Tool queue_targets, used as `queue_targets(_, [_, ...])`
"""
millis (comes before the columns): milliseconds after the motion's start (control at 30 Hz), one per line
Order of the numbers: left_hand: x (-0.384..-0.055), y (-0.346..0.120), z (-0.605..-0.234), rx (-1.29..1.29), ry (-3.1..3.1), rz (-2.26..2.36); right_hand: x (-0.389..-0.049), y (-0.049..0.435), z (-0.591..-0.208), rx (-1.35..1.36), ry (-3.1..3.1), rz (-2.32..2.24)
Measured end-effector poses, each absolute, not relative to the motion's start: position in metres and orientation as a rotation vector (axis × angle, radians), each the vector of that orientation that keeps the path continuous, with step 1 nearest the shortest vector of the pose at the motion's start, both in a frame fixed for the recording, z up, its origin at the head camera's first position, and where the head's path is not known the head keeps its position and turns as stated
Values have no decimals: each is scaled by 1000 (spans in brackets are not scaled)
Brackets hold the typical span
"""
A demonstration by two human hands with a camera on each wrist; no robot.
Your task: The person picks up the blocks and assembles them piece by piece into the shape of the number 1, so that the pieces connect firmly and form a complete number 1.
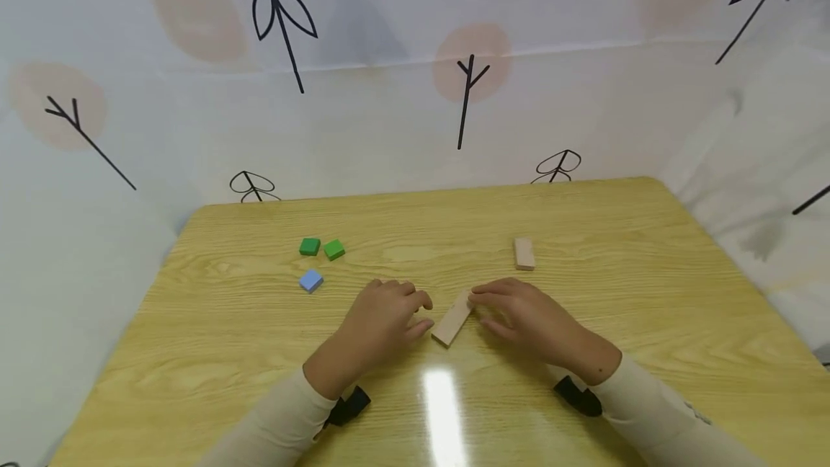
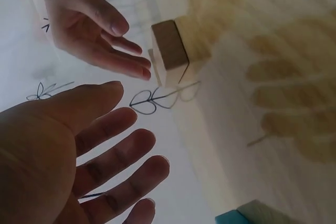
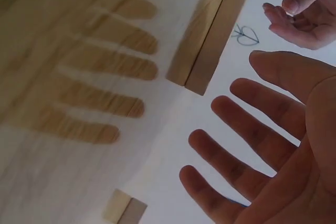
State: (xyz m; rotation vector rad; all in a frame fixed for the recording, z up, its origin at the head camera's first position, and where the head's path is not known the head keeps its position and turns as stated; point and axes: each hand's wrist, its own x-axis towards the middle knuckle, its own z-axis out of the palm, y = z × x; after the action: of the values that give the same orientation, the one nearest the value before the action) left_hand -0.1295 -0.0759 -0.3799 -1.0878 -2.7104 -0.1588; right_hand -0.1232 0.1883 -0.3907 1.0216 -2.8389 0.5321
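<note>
A long, flat wooden block (image 1: 452, 319) lies slantwise on the table between the two hands. The left hand (image 1: 389, 316) hovers at its left, thumb and fingers apart, with nothing in its grasp. At the block's far end is the right hand (image 1: 528, 316); its fingertips look close to the wood in the head view, and whether they touch cannot be told there. In the right wrist view the right hand's loosely spread fingers (image 3: 226, 114) stand apart from the wooden block (image 3: 210, 35). The left wrist view shows the block's end face (image 2: 172, 45) beside the right hand (image 2: 86, 24).
A shorter wooden block (image 1: 524, 254) lies beyond the right hand. Farther left sit a dark green block (image 1: 310, 246), a light green block (image 1: 334, 249) and a blue block (image 1: 311, 280). The glossy wooden table (image 1: 227, 352) meets a patterned cloth (image 1: 389, 121) behind.
</note>
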Motion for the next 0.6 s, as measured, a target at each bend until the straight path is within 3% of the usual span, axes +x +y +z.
queue_targets(600, [-123,-73,-393,-1275,-2841,-199,-125,189,-389,1024,-2825,483])
